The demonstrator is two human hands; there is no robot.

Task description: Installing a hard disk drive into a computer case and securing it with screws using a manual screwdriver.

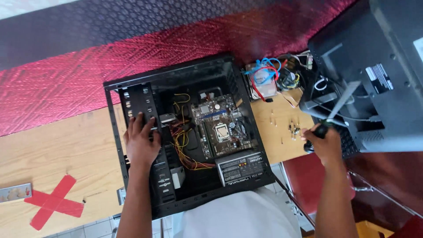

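An open black computer case [119, 86] lies on its side on a wooden table [57, 145]. Inside it I see a motherboard [220, 128], a power supply [242, 166] and a bundle of yellow and red cables [183, 147]. My left hand [141, 139] rests flat on the case's drive cage, fingers spread. My right hand [324, 143] is off to the right of the case, closed around the dark handle of a screwdriver [339, 108] whose shaft points up toward the monitor.
A dark monitor [374, 70] stands at the right, back side showing. A hard drive with blue and red cables [263, 79] lies behind the case. Small screws [293, 130] lie loose on the table. A red tape cross [55, 200] and a metal plate [15, 192] are at left.
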